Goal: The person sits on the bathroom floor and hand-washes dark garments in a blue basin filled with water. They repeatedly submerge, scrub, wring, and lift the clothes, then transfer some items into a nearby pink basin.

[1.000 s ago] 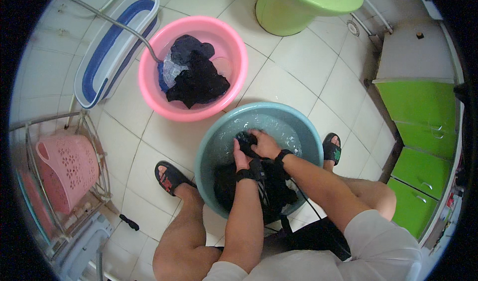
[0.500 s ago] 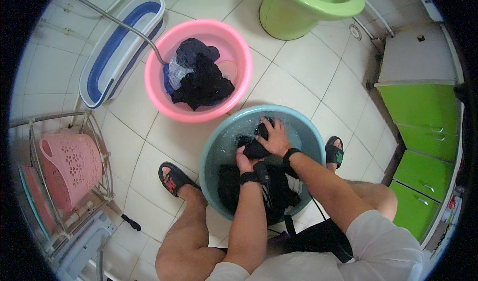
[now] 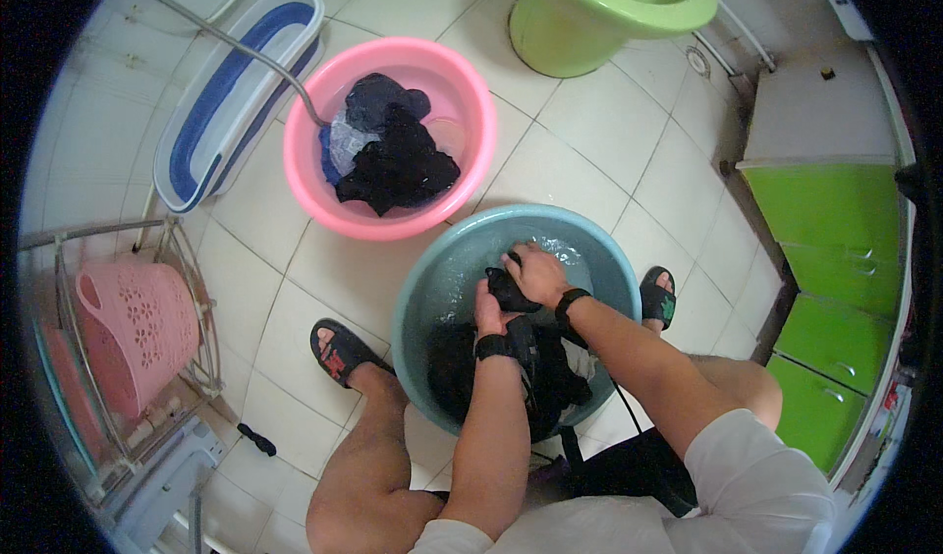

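A blue-green basin (image 3: 405, 289) of water stands on the floor between my feet. Inside it, toward the far side, a small piece of wet black cloth (image 3: 509, 291) is bunched between my hands. My left hand (image 3: 488, 308) grips it from the left and below. My right hand (image 3: 538, 277) is closed over its right side, fingers curled in. More dark clothes (image 3: 471, 382) lie soaking in the near part of the basin under my wrists, with a pale patch of fabric at their right. Both wrists wear black bands.
Beyond, at left, a pink basin (image 3: 471, 176) holds wet dark clothes, with a grey hose (image 3: 226, 38) running into it. A blue-and-white folding tub (image 3: 172, 151) leans by the wall. A green toilet (image 3: 550, 38), green cabinets (image 3: 835, 210) and a rack with a pink basket (image 3: 147, 328) stand around.
My hands have drawn together and the black cloth is bunched smaller between them. The right hand's fingers have gone from spread to curled in over it.
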The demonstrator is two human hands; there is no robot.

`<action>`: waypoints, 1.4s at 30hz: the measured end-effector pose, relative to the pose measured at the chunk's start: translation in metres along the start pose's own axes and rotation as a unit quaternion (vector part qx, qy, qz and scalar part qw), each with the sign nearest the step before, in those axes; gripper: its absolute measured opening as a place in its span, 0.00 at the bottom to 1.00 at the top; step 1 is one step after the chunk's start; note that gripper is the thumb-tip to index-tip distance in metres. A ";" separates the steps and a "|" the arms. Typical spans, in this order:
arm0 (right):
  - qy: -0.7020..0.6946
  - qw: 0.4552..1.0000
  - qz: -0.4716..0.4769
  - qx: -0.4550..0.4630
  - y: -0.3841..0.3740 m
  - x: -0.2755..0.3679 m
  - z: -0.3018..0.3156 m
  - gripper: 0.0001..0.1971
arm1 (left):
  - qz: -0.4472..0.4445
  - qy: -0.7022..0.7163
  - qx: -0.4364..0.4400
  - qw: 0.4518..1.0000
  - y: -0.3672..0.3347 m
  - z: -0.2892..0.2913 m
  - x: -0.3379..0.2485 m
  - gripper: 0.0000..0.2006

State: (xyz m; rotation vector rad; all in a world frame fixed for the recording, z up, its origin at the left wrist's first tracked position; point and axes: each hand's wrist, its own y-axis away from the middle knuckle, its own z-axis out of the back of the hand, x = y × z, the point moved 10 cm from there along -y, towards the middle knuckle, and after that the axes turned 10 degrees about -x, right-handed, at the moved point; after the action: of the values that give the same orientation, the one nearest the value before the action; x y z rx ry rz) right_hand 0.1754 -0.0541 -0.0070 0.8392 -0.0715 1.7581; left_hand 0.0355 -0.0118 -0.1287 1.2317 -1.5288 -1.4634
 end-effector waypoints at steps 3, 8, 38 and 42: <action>0.070 0.993 0.031 -0.090 0.001 -0.008 0.008 0.25 | 0.026 0.127 0.013 0.992 0.016 0.000 -0.002 0.23; -0.058 0.997 0.016 0.040 0.019 -0.001 -0.025 0.23 | -0.013 0.120 0.102 0.987 0.015 -0.006 -0.021 0.31; 0.008 0.999 0.029 -0.022 -0.004 0.005 0.003 0.16 | 0.055 0.188 0.106 0.975 0.004 -0.017 0.011 0.18; 0.102 0.979 0.060 -0.167 0.004 -0.003 0.022 0.25 | -0.019 0.116 0.077 0.990 0.013 -0.002 -0.008 0.21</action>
State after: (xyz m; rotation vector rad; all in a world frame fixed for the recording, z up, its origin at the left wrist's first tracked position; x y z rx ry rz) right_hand 0.1831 -0.0678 0.0092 0.4165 -0.2786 1.8699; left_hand 0.0376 -0.0058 -0.1143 1.4731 -1.4872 -1.1938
